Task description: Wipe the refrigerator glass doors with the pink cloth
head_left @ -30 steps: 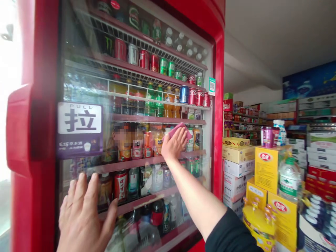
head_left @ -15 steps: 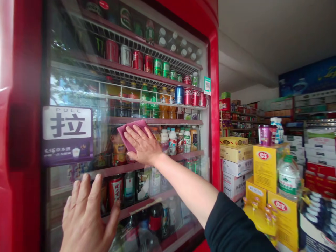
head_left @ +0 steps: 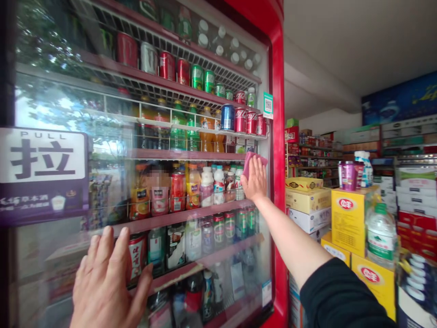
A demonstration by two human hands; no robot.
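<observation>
Pink cloth [head_left: 254, 157] now at the far right edge of the glass door [head_left: 112, 105], just beside the red frame [head_left: 277, 136] and level with the shelf of small bottles [head_left: 206, 187]; half a second ago near the middle of the pane, a second ago right of the middle. Pinned flat to the glass under the right hand [head_left: 255, 182], fingers stretched out and close together, not clenched, one corner of the cloth showing above the fingertips. Arm reaching further out than before. Left hand [head_left: 105, 282] in the same place, spread flat on the lower glass, fingers released and holding nothing. PULL sticker [head_left: 43, 171] larger and nearer the left edge of the view than before.

Cloth thin, soft-looking, matte. Glass smooth and shiny, with reflections of trees and sky over its left half. Frame glossy red. Behind the pane, wire racks and red-edged shelves, round metal cans [head_left: 239, 120] in red, green and blue, rows of plastic bottles below.

Small green QR sticker [head_left: 268, 105] on the glass above the cloth. Right forearm and dark sleeve crossing in front of the door's lower right corner. To the right of the cooler, well apart from both hands, stacked yellow cartons [head_left: 348, 218], a large clear water bottle [head_left: 380, 237] and a purple cup [head_left: 348, 175] on top of the stack
</observation>
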